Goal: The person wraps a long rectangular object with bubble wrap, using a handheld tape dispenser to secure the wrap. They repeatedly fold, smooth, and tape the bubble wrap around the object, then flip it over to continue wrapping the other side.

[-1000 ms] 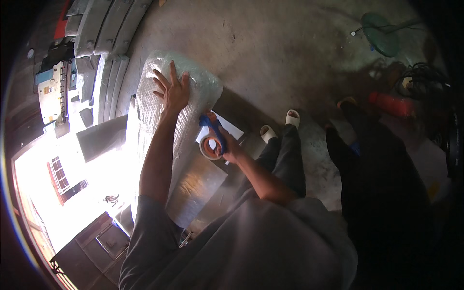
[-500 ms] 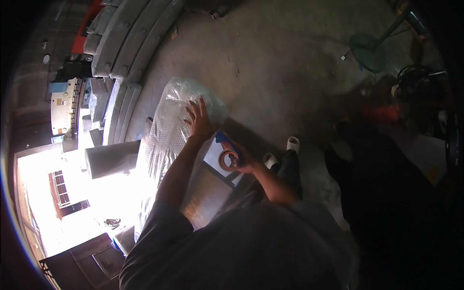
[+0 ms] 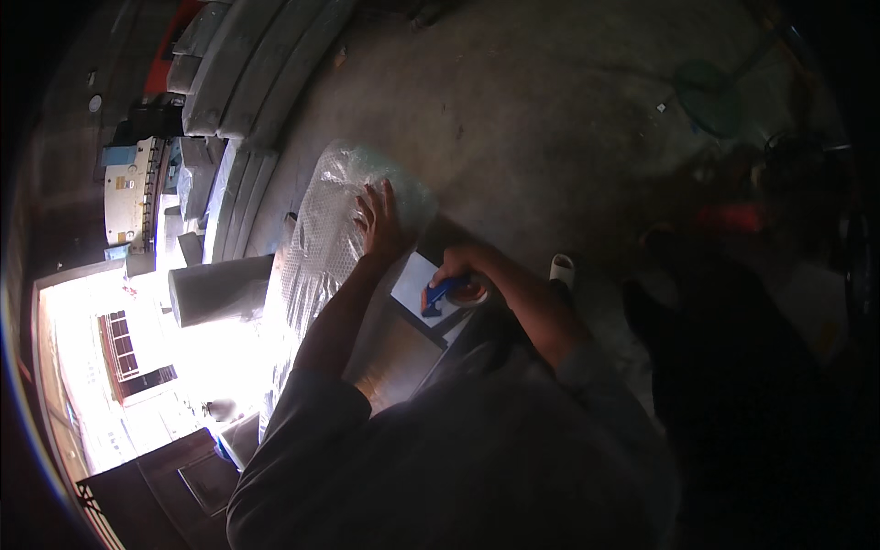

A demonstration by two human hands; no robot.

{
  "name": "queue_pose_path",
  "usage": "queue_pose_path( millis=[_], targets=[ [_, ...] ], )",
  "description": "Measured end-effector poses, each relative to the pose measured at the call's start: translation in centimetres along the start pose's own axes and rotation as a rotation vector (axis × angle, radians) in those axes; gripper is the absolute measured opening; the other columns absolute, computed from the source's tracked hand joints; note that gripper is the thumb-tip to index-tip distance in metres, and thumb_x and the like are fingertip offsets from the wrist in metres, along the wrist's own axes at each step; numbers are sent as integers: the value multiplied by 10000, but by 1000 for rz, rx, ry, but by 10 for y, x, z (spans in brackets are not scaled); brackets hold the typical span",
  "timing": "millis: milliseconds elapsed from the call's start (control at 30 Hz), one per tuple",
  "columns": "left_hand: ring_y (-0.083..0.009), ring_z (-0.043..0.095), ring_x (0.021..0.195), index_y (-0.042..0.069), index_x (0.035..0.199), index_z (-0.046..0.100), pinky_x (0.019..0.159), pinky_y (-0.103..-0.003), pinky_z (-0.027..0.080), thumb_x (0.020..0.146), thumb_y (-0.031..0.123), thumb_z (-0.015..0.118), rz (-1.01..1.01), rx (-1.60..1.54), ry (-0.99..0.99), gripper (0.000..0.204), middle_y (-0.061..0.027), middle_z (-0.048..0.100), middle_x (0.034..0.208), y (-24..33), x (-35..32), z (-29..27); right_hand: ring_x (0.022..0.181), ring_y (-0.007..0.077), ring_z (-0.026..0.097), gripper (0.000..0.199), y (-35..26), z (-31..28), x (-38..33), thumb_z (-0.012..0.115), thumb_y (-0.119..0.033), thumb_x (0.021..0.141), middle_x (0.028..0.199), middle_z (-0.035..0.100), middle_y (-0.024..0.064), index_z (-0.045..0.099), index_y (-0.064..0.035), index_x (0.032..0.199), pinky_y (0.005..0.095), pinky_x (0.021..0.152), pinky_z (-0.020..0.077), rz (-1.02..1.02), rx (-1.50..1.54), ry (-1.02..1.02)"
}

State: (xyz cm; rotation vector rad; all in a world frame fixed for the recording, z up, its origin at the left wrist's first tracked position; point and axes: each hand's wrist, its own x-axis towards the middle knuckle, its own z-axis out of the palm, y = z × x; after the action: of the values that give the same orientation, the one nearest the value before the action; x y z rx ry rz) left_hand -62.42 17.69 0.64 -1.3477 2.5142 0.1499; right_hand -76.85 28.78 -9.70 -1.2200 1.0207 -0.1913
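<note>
My left hand lies with its fingers spread on a long piece covered in clear bubble wrap. Gripped in my right hand is a blue tape dispenser; part of its tape roll shows beside the hand. The dispenser is held over a pale rectangular area along the near side of the wrapped piece. Whether the dispenser touches that surface, I cannot tell. Below this area runs a brownish, shiny surface, partly hidden by my left arm and shirt.
Long grey curved pieces are stacked at the far left. A grey roll-shaped piece lies left of the bubble wrap, near a very bright doorway. A light-coloured slipper is on the floor to the right. A dark green round base stands far right.
My right hand has turned over, so the blue dispenser now points down and left over the pale area. My left hand stays spread on the bubble wrap.
</note>
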Motion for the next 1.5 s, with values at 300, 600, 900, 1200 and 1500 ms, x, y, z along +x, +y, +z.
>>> queue_pose_path(
  millis=[300, 600, 900, 1200, 1500],
  targets=[
    [-488, 176, 1533, 108, 1602, 336, 1234, -586, 189, 850, 432, 803, -111, -223, 160, 942, -305, 159, 1661, -17, -83, -30, 1019, 312, 725, 650, 3, 22, -160, 786, -538, 854, 1066, 749, 174, 687, -23, 1237, 403, 892, 549, -95, 243, 760],
    [-180, 626, 1142, -24, 1397, 594, 1013, -327, 486, 1089, 316, 539, -129, -1689, -492, 463, -126, 676, 1270, -57, -54, -99, 1051, 303, 730, 713, -148, -25, -142, 842, -481, 816, 1159, 727, 169, 626, -57, 1347, 382, 938, 556, -287, -22, 745],
    [-206, 667, 1105, -69, 1268, 644, 991, -339, 530, 1053, 284, 611, 295, -856, -333, 415, -123, 704, 1193, -158, 51, -116, 879, 313, 744, 584, -227, -79, -59, 810, -516, 847, 968, 740, 159, 686, -13, 1116, 400, 794, 578, -227, 0, 798],
    [-145, 667, 967, -38, 1181, 684, 879, -274, 543, 1036, 250, 639, -186, -1975, -781, 325, -86, 722, 1072, -206, 128, -99, 650, 255, 704, 495, -244, -104, 16, 840, -473, 835, 747, 696, 127, 672, -11, 897, 364, 636, 557, -159, 29, 901],
    [-146, 666, 797, -66, 1046, 723, 729, -304, 546, 1054, 191, 593, -168, -1626, -357, 288, -86, 737, 863, -234, 169, -99, 713, 303, 746, 551, -290, -117, 39, 777, -495, 888, 795, 721, 176, 649, 27, 1009, 410, 663, 587, 14, 65, 843]
  ],
)
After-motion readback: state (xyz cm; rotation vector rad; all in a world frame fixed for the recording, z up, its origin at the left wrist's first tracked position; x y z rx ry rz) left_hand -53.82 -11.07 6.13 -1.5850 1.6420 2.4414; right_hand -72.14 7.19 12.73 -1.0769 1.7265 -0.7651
